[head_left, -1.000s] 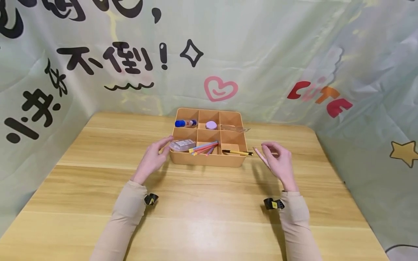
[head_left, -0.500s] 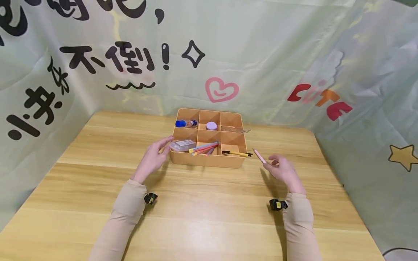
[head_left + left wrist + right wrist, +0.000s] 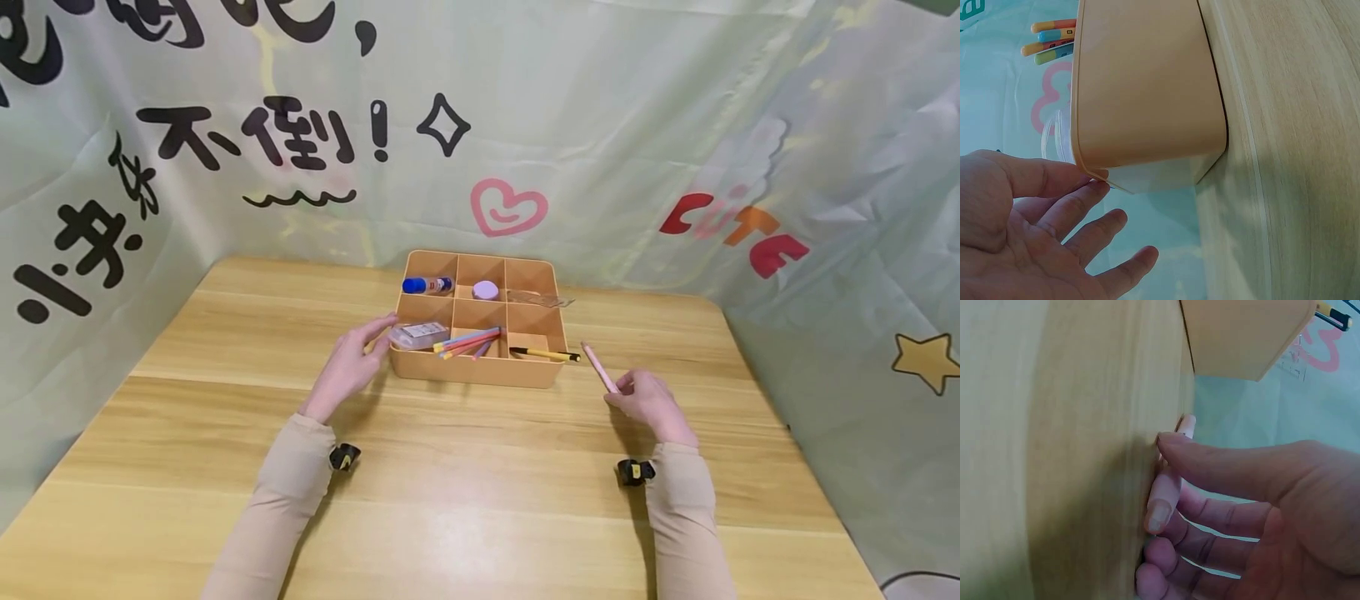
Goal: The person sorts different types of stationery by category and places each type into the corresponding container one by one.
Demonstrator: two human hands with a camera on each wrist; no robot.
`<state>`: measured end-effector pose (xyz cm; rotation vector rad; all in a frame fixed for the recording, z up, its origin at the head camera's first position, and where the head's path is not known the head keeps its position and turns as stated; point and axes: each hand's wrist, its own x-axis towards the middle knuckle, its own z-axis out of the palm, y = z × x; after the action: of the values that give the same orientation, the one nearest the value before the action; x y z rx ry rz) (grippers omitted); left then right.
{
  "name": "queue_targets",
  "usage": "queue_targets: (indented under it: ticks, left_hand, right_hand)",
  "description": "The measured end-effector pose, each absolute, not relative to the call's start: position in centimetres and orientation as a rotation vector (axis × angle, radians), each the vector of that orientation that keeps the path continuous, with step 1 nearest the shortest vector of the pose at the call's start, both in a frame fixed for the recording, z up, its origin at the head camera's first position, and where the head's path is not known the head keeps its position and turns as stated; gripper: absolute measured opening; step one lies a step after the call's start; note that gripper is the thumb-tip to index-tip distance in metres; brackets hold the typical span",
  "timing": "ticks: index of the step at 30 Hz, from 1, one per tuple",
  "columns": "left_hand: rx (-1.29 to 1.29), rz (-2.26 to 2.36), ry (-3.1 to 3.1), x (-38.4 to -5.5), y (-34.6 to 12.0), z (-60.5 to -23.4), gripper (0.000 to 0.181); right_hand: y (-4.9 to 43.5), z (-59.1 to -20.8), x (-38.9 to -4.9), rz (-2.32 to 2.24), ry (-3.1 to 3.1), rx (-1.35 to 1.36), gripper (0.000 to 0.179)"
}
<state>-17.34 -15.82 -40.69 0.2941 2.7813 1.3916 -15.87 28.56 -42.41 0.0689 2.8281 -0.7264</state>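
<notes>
A tan desk organizer (image 3: pixel 472 370) with several compartments stands at the back middle of the table. My left hand (image 3: pixel 348 367) pinches its front left rim between thumb and index finger, the other fingers spread; the left wrist view shows this grip at the organizer's corner (image 3: pixel 1147 94). To the right of the organizer, a slim pink pen (image 3: pixel 599 367) lies slanted low at the tabletop. My right hand (image 3: pixel 648 402) holds its near end between thumb and fingers. In the right wrist view, the thumb crosses over the pen (image 3: pixel 1189 425), hiding its middle.
In the organizer are a blue-capped glue stick (image 3: pixel 427 285), a round lilac item (image 3: pixel 485 290), a clear flat piece (image 3: pixel 538 297), a clear plastic case (image 3: pixel 417 335), several coloured pens (image 3: pixel 468 340) and a yellow-black pen (image 3: pixel 545 353). A printed curtain (image 3: pixel 600 125) hangs behind the table.
My right hand has moved right and nearer to me and lowered the pink pen to the tabletop, more of the pen now showing. The left hand has stayed at the organizer's corner.
</notes>
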Motion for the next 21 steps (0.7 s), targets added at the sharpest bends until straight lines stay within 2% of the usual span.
queue_targets:
  ticks: [21]
  left_hand:
    - [0.291, 1.359, 2.776, -17.39, -15.78, -40.61, 0.044]
  right_hand:
    - [28.33, -42.56, -15.79, -0.646, 2.852, 0.117, 0.025]
